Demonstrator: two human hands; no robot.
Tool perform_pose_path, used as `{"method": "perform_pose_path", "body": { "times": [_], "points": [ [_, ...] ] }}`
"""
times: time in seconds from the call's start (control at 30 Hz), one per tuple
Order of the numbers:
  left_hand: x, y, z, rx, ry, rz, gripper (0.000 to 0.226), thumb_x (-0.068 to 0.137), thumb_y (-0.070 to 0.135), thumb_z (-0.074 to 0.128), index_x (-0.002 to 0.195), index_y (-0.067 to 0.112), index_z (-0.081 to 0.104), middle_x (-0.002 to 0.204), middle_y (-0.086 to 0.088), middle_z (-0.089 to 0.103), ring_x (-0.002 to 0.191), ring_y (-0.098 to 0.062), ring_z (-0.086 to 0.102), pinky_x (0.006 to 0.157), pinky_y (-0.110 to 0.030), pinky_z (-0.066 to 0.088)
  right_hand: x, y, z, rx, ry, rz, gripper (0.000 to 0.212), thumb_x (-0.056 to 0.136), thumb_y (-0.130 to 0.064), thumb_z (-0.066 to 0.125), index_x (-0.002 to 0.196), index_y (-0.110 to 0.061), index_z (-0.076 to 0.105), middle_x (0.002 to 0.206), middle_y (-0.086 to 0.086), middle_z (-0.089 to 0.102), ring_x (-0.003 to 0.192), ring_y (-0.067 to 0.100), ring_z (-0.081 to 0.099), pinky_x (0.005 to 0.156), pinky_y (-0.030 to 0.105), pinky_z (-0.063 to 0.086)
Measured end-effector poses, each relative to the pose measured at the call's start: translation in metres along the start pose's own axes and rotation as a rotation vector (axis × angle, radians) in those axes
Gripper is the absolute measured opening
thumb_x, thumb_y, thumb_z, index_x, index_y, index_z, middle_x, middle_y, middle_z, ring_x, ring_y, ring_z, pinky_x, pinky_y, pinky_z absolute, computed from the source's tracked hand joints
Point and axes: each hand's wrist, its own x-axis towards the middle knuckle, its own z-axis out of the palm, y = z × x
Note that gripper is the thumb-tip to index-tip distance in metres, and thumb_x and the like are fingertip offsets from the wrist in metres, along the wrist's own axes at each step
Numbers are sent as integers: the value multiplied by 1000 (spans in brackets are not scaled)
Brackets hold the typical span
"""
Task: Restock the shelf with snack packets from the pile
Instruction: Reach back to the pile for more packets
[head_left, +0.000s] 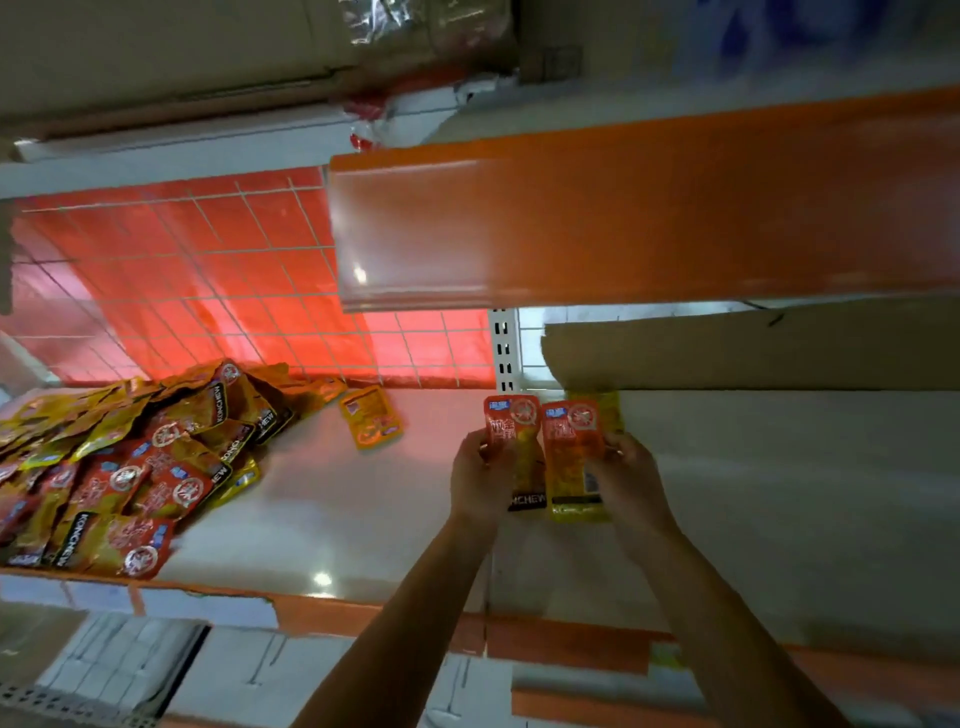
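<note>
Restocking barely begun: two packets in hand, the pile (119, 467) nearly whole.
Left hand (480, 475) and right hand (631, 475) each close fingers (610, 444) on a glossy, flat foil packet (511, 434), second packet (571, 447) beside it; the pile lies well left of the fingers on the smooth white shelf (363, 519), one stray pouch (371, 415) nearer.

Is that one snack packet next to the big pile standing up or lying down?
Lying down. The lone packet rests flat on the white shelf, face up, apart from the pile.
</note>
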Motion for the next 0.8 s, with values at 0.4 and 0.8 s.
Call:
{"method": "perform_pose_path", "body": {
  "times": [0.4,0.8],
  "points": [
    [-68,15,166,-146,-169,-117,26,90,16,63,116,14,59,113,-9,67,103,-27,65,95,-48,51,2,11,-172,113,48,21,47,78,-43,72,113,-26,46,94,-7,59,82,9,58,61,25,43],
    [-128,33,311,31,-322,-36,32,89,26,63,119,19,55,110,-1,64,97,-18,64,87,-38,55,2,19,-320,308,65,4,30,100,-34,41,106,-14,62,97,9,71,85,29,70,72,40,56]
  ]
}}
